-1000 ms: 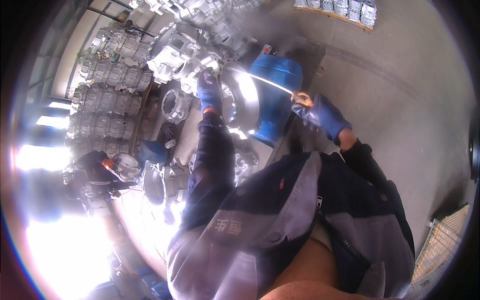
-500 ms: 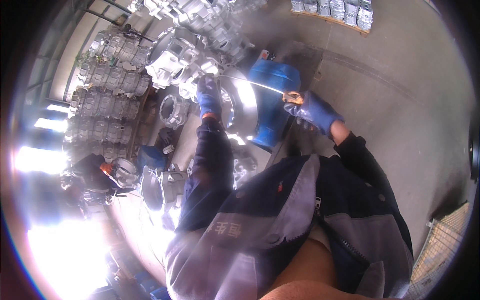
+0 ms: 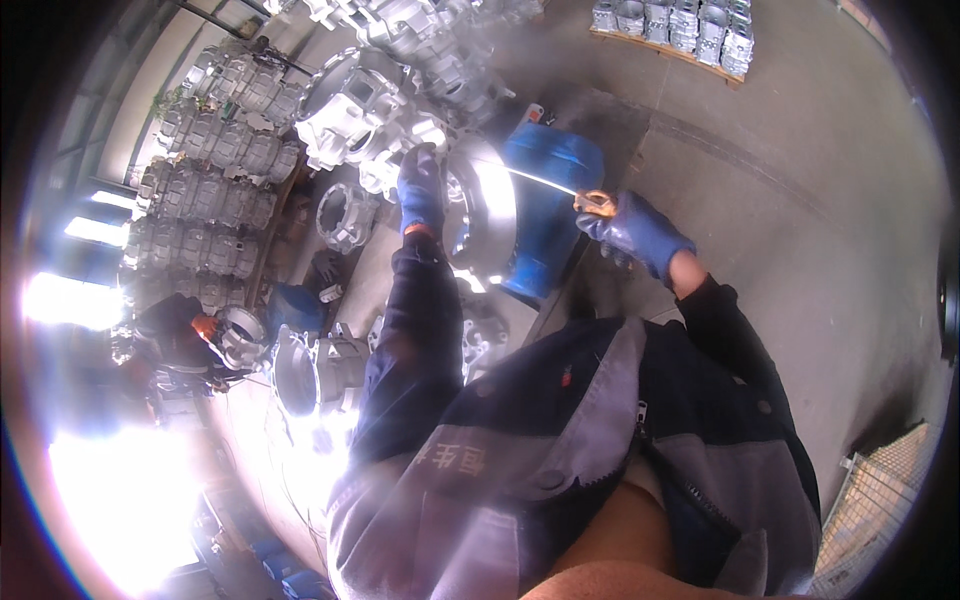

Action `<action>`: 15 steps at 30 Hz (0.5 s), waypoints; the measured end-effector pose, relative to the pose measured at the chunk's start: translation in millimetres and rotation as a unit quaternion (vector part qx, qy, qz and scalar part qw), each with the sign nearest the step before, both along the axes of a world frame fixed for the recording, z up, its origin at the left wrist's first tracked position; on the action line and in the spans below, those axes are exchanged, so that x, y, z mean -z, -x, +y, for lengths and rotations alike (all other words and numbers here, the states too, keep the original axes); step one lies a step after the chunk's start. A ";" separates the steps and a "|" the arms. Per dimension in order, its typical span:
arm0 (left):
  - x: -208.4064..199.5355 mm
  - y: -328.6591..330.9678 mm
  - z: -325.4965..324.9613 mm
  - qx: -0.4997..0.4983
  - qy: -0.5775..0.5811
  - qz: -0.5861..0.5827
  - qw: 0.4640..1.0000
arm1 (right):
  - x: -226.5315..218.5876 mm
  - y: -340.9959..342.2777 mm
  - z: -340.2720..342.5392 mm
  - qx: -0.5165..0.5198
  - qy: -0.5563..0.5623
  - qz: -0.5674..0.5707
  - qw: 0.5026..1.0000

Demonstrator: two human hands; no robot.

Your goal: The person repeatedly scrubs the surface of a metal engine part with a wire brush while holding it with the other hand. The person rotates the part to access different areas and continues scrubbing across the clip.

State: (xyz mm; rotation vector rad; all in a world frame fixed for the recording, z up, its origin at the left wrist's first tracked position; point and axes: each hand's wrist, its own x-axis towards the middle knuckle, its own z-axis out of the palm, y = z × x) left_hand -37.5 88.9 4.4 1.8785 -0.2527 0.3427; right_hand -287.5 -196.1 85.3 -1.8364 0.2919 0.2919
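My right hand (image 3: 640, 232), in a blue glove, is closed round the orange-brown handle of a long thin-bladed tool (image 3: 540, 179). Its bright blade slants up and left toward a silvery ring-shaped metal casting (image 3: 492, 205), where glare hides the tip. My left hand (image 3: 420, 190), gloved too, reaches forward between that casting and another silvery metal housing (image 3: 350, 110). Its fingers look bent together against the metal by the ring, though their tips are partly hidden.
Behind the ring stands a blue plastic drum (image 3: 550, 160). Rows of stacked castings (image 3: 215, 200) line the left. A co-worker (image 3: 180, 335) bends over a part at the lower left. A pallet of castings (image 3: 680, 30) lies far right; a wire-mesh crate (image 3: 875, 500) sits at the lower right.
My right hand has drawn slightly right and down with the tool. The left hand stays almost where it was, and the whole view has shifted a little.
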 end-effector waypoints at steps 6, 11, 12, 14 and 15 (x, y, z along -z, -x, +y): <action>-6.7 12.4 -5.1 0.043 0.123 0.057 0.990 | 3.3 -5.0 -0.4 -0.001 0.013 0.023 1.000; -7.9 8.8 -5.2 0.033 0.068 0.030 0.997 | 3.2 -4.5 5.1 0.012 -0.004 -0.004 1.000; -7.0 6.4 -4.7 0.041 0.062 0.013 0.997 | 3.2 -4.6 6.3 0.009 -0.009 -0.006 1.000; -3.3 3.7 -2.8 0.028 0.067 0.029 0.997 | 3.5 -4.7 7.7 0.014 -0.013 -0.007 1.000; -1.1 3.3 -3.0 0.048 0.116 0.037 0.991 | 3.7 -5.3 7.6 0.024 -0.007 -0.001 1.000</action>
